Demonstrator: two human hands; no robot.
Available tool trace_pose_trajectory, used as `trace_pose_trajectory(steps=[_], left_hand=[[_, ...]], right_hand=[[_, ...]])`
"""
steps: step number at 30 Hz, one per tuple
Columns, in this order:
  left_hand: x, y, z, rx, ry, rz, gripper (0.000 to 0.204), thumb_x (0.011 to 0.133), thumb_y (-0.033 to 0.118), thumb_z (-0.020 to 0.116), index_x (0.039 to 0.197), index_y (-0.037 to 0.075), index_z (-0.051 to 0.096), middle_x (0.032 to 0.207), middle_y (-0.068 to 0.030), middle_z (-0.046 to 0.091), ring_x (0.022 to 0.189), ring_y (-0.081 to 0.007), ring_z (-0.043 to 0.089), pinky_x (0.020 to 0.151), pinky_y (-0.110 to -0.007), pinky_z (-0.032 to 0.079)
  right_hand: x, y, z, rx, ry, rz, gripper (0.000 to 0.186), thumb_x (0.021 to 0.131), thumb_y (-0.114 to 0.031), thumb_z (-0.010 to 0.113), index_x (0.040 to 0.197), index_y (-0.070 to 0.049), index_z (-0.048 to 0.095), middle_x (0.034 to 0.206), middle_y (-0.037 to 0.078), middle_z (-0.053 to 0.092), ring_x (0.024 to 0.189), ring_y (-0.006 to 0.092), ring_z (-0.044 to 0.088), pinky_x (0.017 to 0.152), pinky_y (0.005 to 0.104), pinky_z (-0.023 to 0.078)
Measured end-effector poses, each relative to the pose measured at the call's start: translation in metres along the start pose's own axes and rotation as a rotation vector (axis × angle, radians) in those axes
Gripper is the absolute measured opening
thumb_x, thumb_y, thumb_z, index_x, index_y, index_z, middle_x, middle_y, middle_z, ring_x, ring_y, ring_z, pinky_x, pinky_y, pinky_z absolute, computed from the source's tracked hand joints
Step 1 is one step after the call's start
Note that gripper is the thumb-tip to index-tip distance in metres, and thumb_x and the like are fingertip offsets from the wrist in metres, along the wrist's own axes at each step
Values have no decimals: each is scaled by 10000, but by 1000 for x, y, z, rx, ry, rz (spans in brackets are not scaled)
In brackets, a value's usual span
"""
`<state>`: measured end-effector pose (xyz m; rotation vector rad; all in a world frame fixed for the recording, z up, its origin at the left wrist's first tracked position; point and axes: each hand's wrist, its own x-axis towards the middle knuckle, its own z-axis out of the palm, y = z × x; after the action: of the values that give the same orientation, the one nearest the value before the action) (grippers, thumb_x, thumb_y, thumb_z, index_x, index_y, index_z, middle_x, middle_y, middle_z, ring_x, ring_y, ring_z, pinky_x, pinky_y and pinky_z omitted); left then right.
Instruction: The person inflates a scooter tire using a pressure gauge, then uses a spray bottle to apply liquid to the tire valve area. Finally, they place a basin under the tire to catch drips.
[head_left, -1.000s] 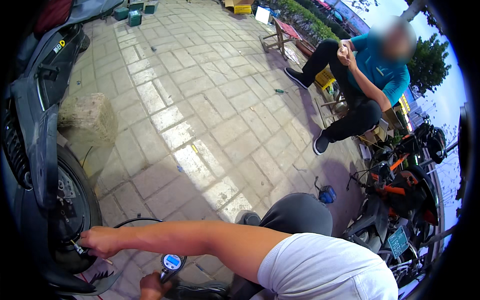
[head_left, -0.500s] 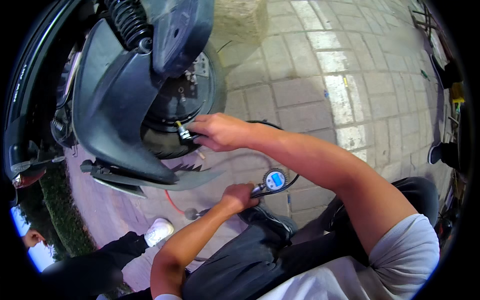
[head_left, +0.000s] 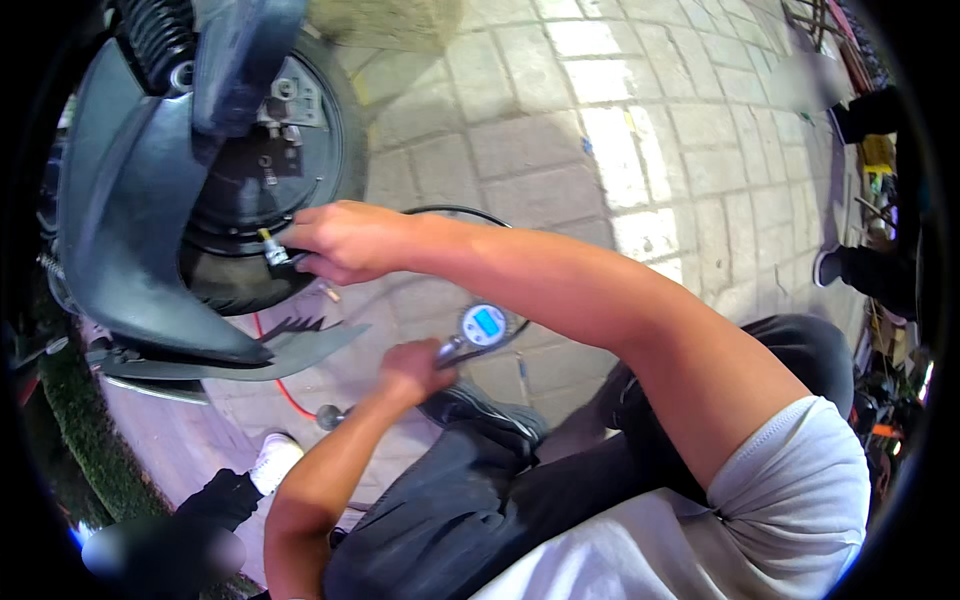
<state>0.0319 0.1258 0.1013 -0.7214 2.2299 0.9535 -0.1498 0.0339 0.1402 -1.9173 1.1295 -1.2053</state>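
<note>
Our right hand (head_left: 345,242) pinches the chuck (head_left: 275,252) over the lower part of the wheel (head_left: 305,165); our left hand (head_left: 412,368) grasps the gauge (head_left: 482,326), below-right of the wheel. We judge a straight, steady chuck best.

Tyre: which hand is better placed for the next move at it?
Probably the right hand: it holds the metal-tipped hose fitting close to the tyre. The left hand holds the gauge, farther from the tyre.

- Gauge (head_left: 484,324): its handle is mostly hidden inside the left hand (head_left: 415,368).
- Black hose (head_left: 455,209): partly behind the right forearm (head_left: 560,278).
- Wheel (head_left: 342,130): partly covered by the dark fender (head_left: 130,230).
- Stone block (head_left: 390,20): cut off by the upper edge.
</note>
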Motion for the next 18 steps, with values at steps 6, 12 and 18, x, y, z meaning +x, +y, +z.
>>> trace_pose_trajectory(steps=[6, 12, 18], left_hand=[[-4, 8, -11, 4, 27, -23, 391, 726, 358, 713, 942, 61, 578, 858, -193, 659, 836, -378, 634, 756, -461, 493], [-2, 8, -11, -20, 38, -8, 370, 718, 325, 717, 926, 51, 581, 833, -194, 658, 821, -382, 633, 744, -455, 494], [-3, 7, -14, -4, 20, -26, 359, 730, 336, 704, 934, 72, 570, 844, -189, 659, 835, -379, 634, 764, -466, 493]], right_hand=[[1, -2, -1, 7, -15, 26, 319, 783, -141, 654, 1075, -30, 591, 911, 193, 587, 844, 411, 593, 726, 472, 489], [0, 1, 1, 4, -12, 22, 289, 785, -146, 653, 1040, -25, 594, 899, 192, 584, 834, 411, 593, 720, 476, 486], [2, -3, -1, -4, -12, 31, 283, 787, -152, 650, 1038, -30, 597, 888, 189, 580, 826, 410, 594, 717, 474, 487]])
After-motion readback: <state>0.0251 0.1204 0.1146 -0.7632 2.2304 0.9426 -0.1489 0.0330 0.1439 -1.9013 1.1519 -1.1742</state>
